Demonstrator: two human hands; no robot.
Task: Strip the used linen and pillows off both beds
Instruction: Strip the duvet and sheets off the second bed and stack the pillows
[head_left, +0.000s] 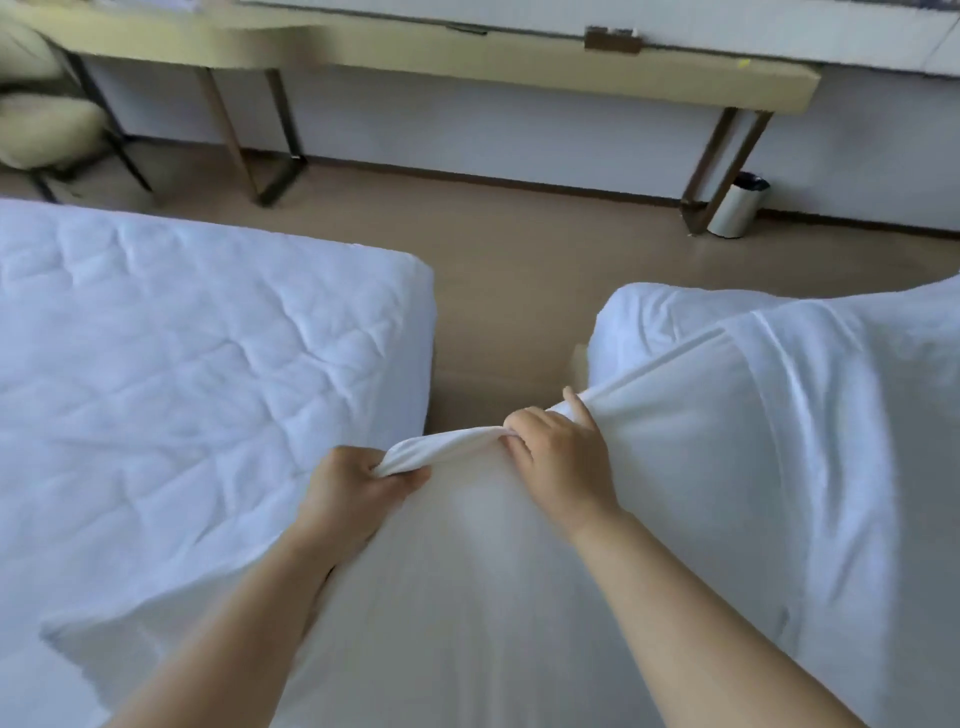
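A white sheet (727, 467) stretches from the right bed (670, 312) toward me, its edge bunched into a rope between my hands. My left hand (353, 493) grips the bunched edge in a fist. My right hand (561, 452) grips the same edge a little further right, forefinger stretched along the cloth. The sheet hangs over the gap between the beds and drapes down in front of me. The left bed (182, 353) shows a bare quilted mattress cover. No pillow is in view.
Tan floor (519, 249) runs between and beyond the beds. A long pale desk (467, 57) on angled dark legs lines the far wall. A small metal bin (737, 205) stands under its right end. A cushioned chair (47, 124) sits at far left.
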